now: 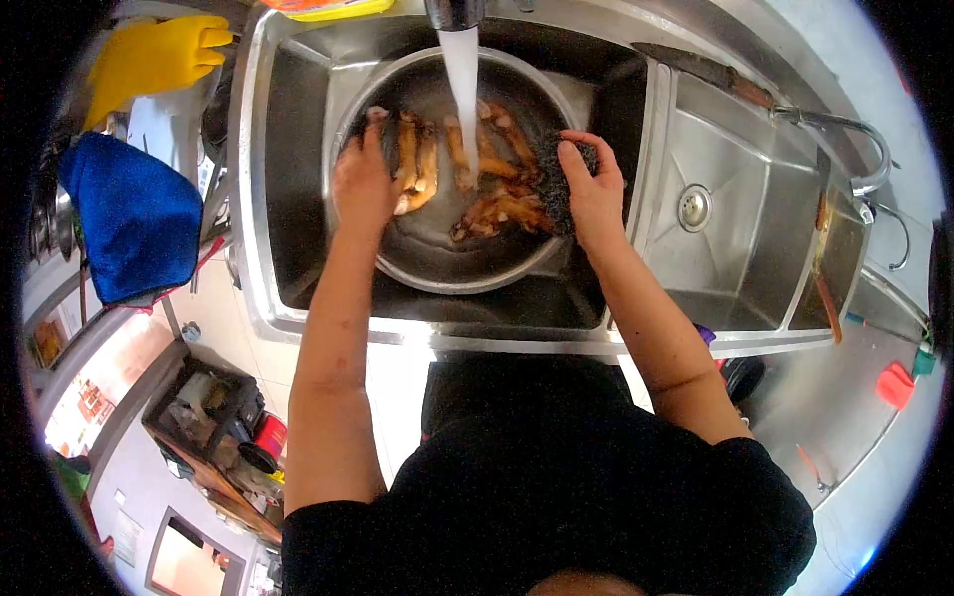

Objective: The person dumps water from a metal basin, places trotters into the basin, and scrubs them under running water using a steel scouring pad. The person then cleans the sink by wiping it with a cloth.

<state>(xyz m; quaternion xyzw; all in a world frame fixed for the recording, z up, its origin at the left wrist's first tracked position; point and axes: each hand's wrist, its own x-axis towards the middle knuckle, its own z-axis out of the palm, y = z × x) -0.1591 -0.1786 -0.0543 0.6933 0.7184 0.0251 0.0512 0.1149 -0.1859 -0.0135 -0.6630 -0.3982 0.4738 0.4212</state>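
Observation:
A round metal basin (467,286) sits in the left sink bowl, with water running into it from the faucet (455,12). Several brown meat pieces (502,211) lie in the basin, and some elongated ones (417,164) are on its left side. At the basin's left rim is my left hand (365,184), fingers extended and somewhat blurred, beside the elongated pieces, with nothing visible in it. My right hand (594,189) grips a dark scouring pad (563,184) between thumb and fingers at the basin's right side.
The right sink bowl (735,179) has a drain. A knife (706,72) lies along its back edge beside a curved metal tap (874,149). A yellow glove (159,62) and a blue cloth (134,219) hang at left. A red utensil (894,385) is at far right.

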